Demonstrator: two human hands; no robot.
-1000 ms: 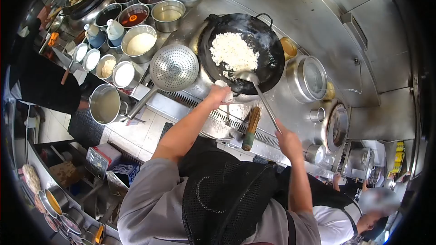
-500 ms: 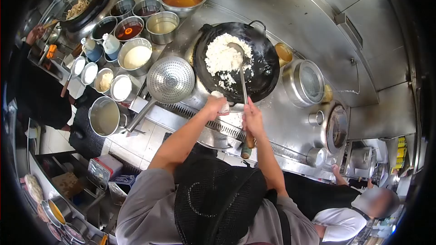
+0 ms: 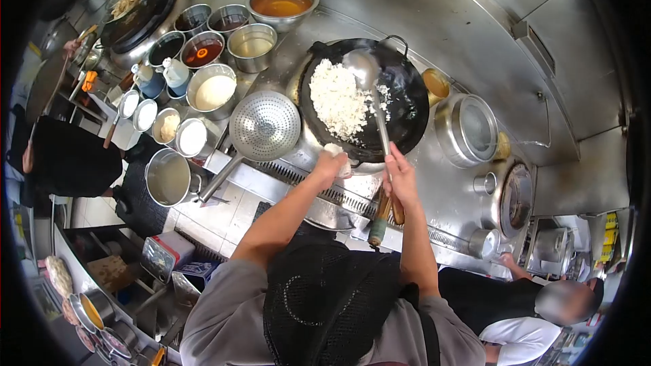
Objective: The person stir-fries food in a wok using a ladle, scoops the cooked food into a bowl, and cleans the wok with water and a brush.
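Observation:
A black wok (image 3: 407,129) sits on the stove with white rice (image 3: 336,100) heaped on its left side. My left hand (image 3: 328,167) is closed around a folded white cloth (image 3: 337,153) at the wok's near rim; whether a wok handle lies under the cloth is hidden. My right hand (image 3: 400,177) grips the handle of a metal ladle (image 3: 382,120). The ladle's bowl rests inside the wok, to the right of the rice heap, with a few loose grains beside its shaft. Below my right hand, another tool's green-wrapped handle (image 3: 378,229) lies at the counter edge.
Left of the wok stands a perforated strainer (image 3: 264,125). Beyond it are several sauce pots, a bowl of amber liquid (image 3: 283,2) and squeeze bottles (image 3: 175,76). A lidded pot (image 3: 466,130) stands right. One co-worker (image 3: 74,156) is at left, another (image 3: 515,305) at lower right.
The ladle's bowl has come out of the rice and moved to the far part of the wok. The rice has gathered toward the left side. The whole view has shifted slightly.

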